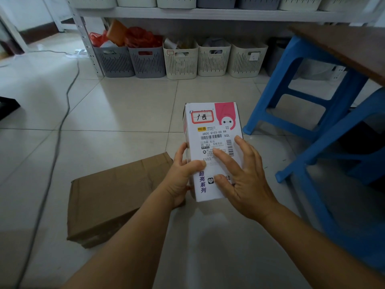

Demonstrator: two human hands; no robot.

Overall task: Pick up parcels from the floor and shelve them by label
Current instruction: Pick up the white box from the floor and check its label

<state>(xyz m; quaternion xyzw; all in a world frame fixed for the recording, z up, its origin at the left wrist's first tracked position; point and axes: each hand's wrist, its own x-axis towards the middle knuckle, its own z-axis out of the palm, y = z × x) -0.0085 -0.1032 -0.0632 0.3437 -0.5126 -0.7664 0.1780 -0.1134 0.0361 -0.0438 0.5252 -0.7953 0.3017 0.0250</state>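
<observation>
Parcel direction: the white box (212, 142) has its long axis running away from the person, toward the shelf (208, 14). The far end carries the red-framed handwritten sticker (202, 117); the near end is closest to the wrists. The labelled face looks up at the camera.

Parcel place: it is held up over the tiled floor (114, 105), between the brown carton (116, 197) on the left and the blue stool (308, 88) on the right. I cannot tell if its lower end touches the floor.

Left hand: the left hand (181, 178) grips the left edge of the box at its near half. The thumb lies across the top face and the other fingers curl around the side.

Right hand: the right hand (248, 180) lies on the top face with fingers spread wide. The fingertips press on the shipping label (216, 142) and the thumb rests near the printed purple characters. It is opened flat and not closed around the box.

Parcel look: white cardboard with a pink cartoon figure at the far right corner, a printed label with barcodes and the code G103, and purple characters running along the near part.

Behind: a row of grey and cream baskets (181, 59) stands on the floor under the shelf.

Cable: a grey cable (62, 113) runs over the tiles on the left.
</observation>
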